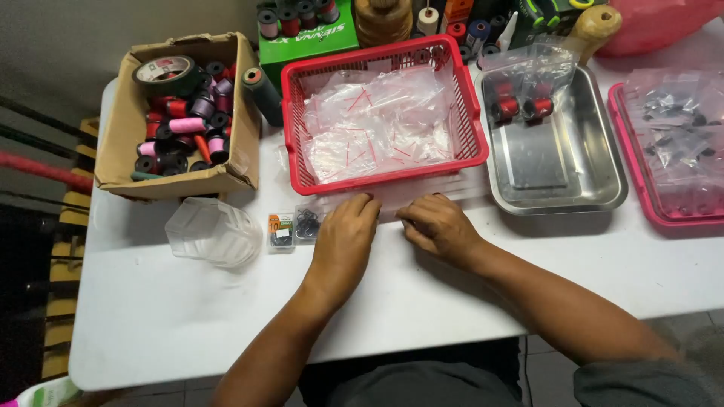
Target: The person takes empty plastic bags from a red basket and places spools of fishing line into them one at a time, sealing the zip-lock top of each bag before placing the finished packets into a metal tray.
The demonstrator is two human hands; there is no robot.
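Flanking red basket (460,98) (bag-filled) — cardboard box (121,128), steel tray (596,166)

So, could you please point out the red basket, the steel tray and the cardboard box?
red basket (385,181), head view, front rim.
steel tray (558,162), head view, bare floor.
cardboard box (121,128), head view, left wall.

A white table (452,301) carries a cardboard box (121,136), red basket (386,177), steel tray (573,181) and clear cup (213,231).

Bare white table (188,316) lies open from seven through five o'clock of the hands. At twelve, the red basket (385,173) blocks. At ten, a clear plastic cup (213,231) and small packets (292,228) crowd; at two, the steel tray (558,177).
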